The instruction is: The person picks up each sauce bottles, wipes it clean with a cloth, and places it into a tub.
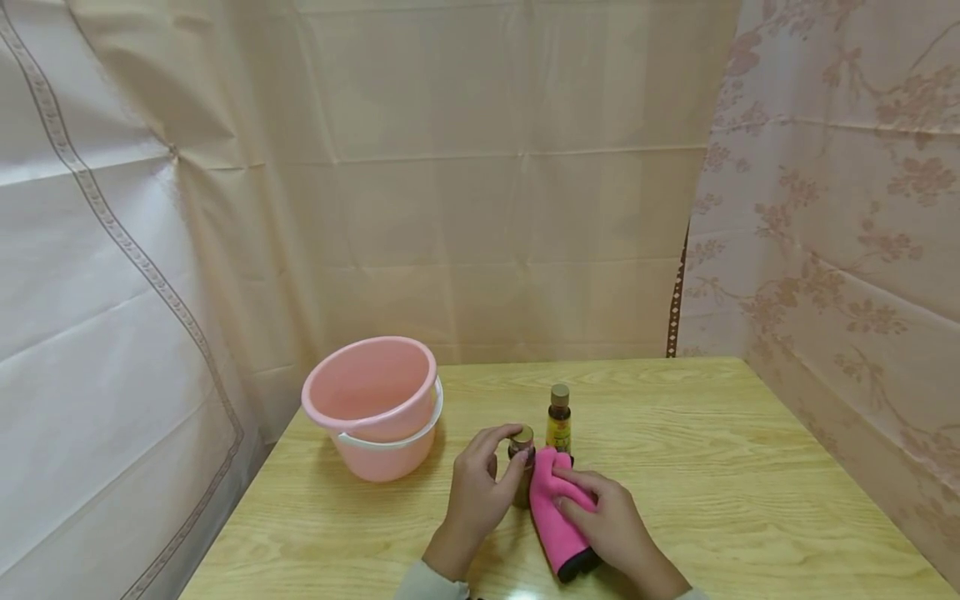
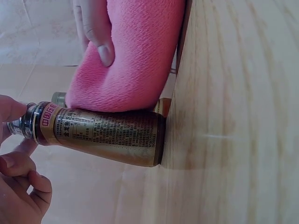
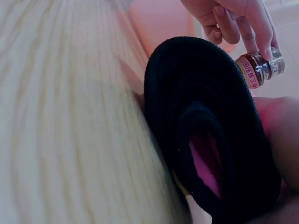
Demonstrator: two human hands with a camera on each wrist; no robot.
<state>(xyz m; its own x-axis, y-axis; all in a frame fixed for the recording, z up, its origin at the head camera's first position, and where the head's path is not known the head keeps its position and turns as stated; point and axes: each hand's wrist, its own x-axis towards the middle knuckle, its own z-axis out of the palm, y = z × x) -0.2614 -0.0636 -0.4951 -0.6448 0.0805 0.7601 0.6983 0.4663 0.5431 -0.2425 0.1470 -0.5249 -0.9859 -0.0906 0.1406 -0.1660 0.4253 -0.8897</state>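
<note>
A person's left hand (image 1: 476, 487) grasps a slim dark-glass bottle with a gold metallic cap and a gold printed label (image 2: 107, 136) at its top, the index finger reaching to the cap and the thumb on the neck. This bottle is roughly upright at the near middle of the light wood-grain bench (image 1: 720, 475), its base down at the surface. The right hand (image 1: 611, 521) grasps a bright pink, fleecy cloth piece with a black-trimmed end (image 1: 555, 529), thumb and fingers pinching it from the side. The cloth touches the bottle's label side, and its black end points back toward the person; from the right wrist, that end shows a rounded opening with pink inside. Just behind the cloth stands a second dark bottle with a yellow label and a dull gold cap (image 1: 558, 421), its lower part partly hidden. To the left, well apart from the second bottle, sits a pale pink plastic bucket (image 1: 360, 461), its white handle (image 1: 386, 444) lowered against the near side. Beyond the bench hangs a plain beige curtain (image 1: 480, 208), with a pink floral curtain (image 1: 840, 233) to the right.
</note>
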